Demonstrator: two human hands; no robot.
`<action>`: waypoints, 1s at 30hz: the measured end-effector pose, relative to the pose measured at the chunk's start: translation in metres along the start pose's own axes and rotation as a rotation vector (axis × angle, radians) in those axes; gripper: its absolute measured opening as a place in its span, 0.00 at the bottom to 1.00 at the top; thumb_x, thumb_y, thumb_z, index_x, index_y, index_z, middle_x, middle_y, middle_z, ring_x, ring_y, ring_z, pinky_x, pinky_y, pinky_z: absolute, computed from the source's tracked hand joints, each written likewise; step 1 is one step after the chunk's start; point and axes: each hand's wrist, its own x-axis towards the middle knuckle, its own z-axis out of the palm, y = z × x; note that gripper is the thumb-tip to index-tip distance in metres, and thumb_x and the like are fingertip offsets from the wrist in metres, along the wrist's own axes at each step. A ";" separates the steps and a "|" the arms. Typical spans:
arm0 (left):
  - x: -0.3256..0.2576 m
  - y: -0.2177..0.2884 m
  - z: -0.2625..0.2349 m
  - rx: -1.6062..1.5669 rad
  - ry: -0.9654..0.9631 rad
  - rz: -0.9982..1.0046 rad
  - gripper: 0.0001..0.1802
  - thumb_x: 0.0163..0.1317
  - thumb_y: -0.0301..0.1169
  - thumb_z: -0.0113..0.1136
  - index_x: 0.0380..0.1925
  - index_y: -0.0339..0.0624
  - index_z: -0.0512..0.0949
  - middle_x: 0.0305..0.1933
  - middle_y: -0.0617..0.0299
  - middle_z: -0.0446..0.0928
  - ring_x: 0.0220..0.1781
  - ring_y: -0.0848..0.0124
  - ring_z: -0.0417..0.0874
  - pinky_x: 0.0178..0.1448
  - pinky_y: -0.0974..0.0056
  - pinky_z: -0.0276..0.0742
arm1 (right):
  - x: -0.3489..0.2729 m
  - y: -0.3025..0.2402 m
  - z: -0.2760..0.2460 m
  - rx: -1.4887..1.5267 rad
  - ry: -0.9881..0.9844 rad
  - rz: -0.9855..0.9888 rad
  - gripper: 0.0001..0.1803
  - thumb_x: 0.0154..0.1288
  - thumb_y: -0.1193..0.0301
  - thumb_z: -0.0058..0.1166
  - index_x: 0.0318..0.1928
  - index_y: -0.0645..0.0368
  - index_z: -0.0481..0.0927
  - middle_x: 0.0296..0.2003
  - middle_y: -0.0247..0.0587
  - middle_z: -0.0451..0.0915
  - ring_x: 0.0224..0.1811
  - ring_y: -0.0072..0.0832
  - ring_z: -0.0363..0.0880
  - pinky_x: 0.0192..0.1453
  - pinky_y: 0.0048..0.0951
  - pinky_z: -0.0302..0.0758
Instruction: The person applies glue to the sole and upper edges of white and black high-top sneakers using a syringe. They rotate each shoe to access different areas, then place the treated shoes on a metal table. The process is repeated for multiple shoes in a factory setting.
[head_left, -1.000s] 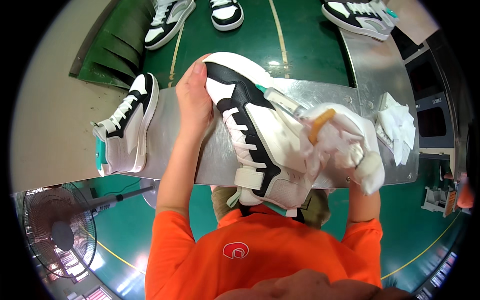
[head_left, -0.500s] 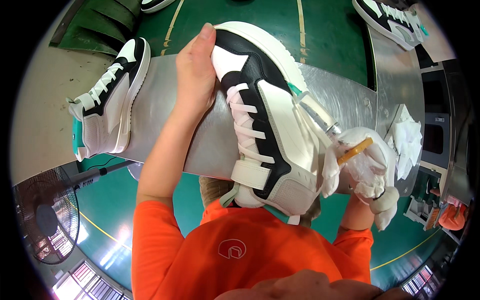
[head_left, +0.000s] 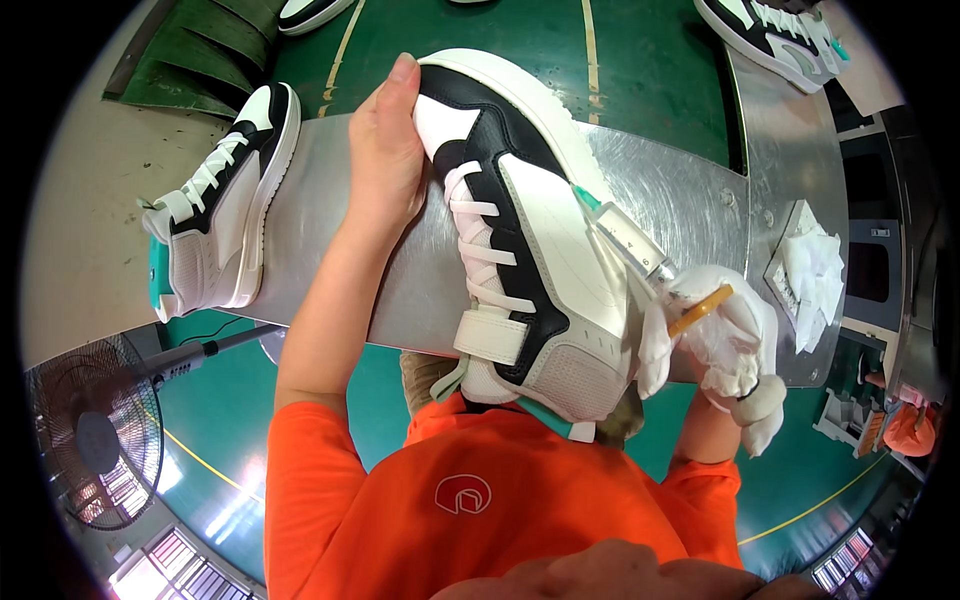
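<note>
A white and black high-top sneaker (head_left: 550, 210) is tilted in front of me, toe away and heel toward my body. My bare left hand (head_left: 385, 150) is closed on its toe end, thumb at the tip. In a white glove, my right hand (head_left: 720, 330) grips a clear syringe (head_left: 632, 240). The syringe's green tip (head_left: 586, 197) touches or nearly touches the line where the upper meets the white sole, on the right side. An amber-coloured stick-like piece (head_left: 700, 310) shows across the gloved fingers; which part it belongs to I cannot tell.
A similar sneaker (head_left: 205, 225) stands at left on the bench. Beneath my work lies a metal plate (head_left: 680, 175), with a green belt surface (head_left: 480, 35) beyond. White tissues (head_left: 810, 270) lie at right, another sneaker (head_left: 770, 40) at far right. A fan (head_left: 95, 440) stands lower left.
The sneaker and my gloved right hand with the syringe have shifted slightly left. The green tip remains by the sole edge, and my left hand keeps its hold on the toe.
</note>
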 end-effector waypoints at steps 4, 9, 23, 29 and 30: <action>-0.001 0.000 0.000 0.016 0.001 -0.008 0.20 0.71 0.43 0.52 0.38 0.32 0.77 0.37 0.60 0.79 0.37 0.75 0.78 0.43 0.69 0.74 | -0.002 -0.003 0.010 -0.065 0.056 -0.016 0.23 0.69 0.64 0.48 0.55 0.71 0.66 0.34 0.74 0.73 0.28 0.57 0.78 0.32 0.50 0.79; -0.001 0.000 0.000 0.022 -0.012 -0.021 0.21 0.71 0.44 0.51 0.38 0.32 0.76 0.37 0.60 0.79 0.37 0.75 0.78 0.43 0.69 0.74 | -0.001 0.004 0.007 0.011 0.071 -0.050 0.26 0.64 0.66 0.56 0.55 0.71 0.66 0.33 0.71 0.74 0.27 0.54 0.79 0.30 0.46 0.80; -0.001 0.002 -0.002 0.125 -0.027 0.023 0.27 0.71 0.51 0.46 0.40 0.34 0.76 0.37 0.58 0.81 0.37 0.71 0.83 0.41 0.66 0.78 | 0.004 -0.011 0.015 0.065 0.141 -0.066 0.39 0.46 0.65 0.64 0.52 0.86 0.67 0.31 0.62 0.76 0.22 0.37 0.78 0.29 0.27 0.75; 0.001 0.000 -0.002 0.146 -0.003 0.015 0.27 0.71 0.51 0.46 0.42 0.33 0.76 0.39 0.57 0.81 0.38 0.70 0.83 0.42 0.66 0.79 | -0.008 -0.018 -0.019 0.232 -0.079 -0.079 0.65 0.25 0.61 0.76 0.60 0.91 0.55 0.45 0.65 0.75 0.34 0.40 0.80 0.37 0.30 0.78; 0.002 0.000 -0.004 0.135 0.010 0.009 0.27 0.71 0.50 0.45 0.42 0.33 0.76 0.39 0.56 0.81 0.38 0.69 0.83 0.43 0.66 0.79 | -0.017 -0.023 -0.021 0.221 0.026 -0.049 0.65 0.26 0.61 0.75 0.60 0.91 0.54 0.46 0.67 0.74 0.34 0.40 0.80 0.36 0.30 0.78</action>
